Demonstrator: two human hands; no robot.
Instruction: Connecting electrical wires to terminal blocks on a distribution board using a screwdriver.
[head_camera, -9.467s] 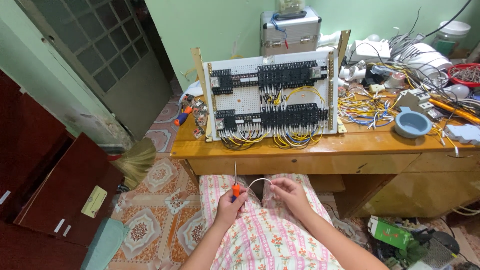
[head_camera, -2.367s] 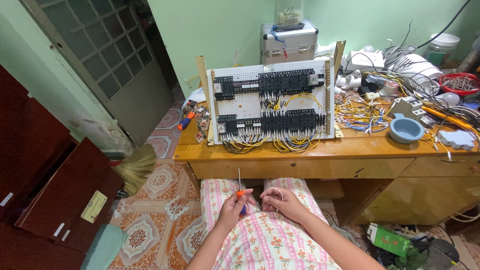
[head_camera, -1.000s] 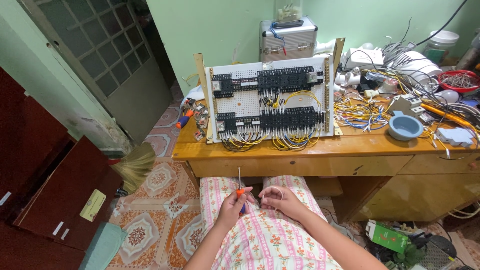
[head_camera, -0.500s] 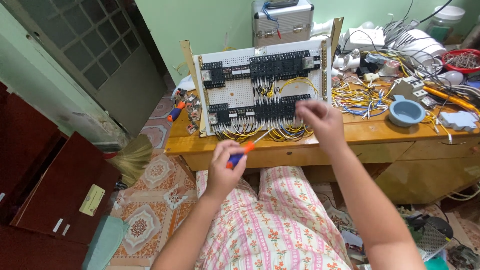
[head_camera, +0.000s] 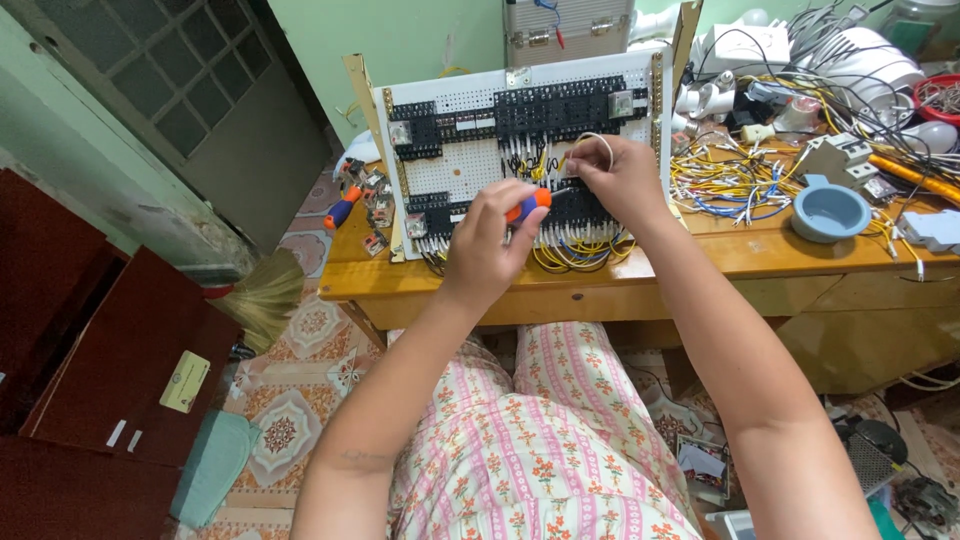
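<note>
Wiring panel stands propped upright at the back of the wooden table, white perforated board with rows of black terminal blocks and yellow wires looping out the bottom. Left hand is closed around a small screwdriver with an orange-and-blue handle, tip aimed at the middle blocks. Right hand pinches a pale wire loop against the same spot. Honestly the risk I see: the blocks are packed tight, so the tip could slip onto a neighbouring screw, or the wire could pop out before it's clamped. The loose wire tangle at right could snag a sleeve too.
</note>
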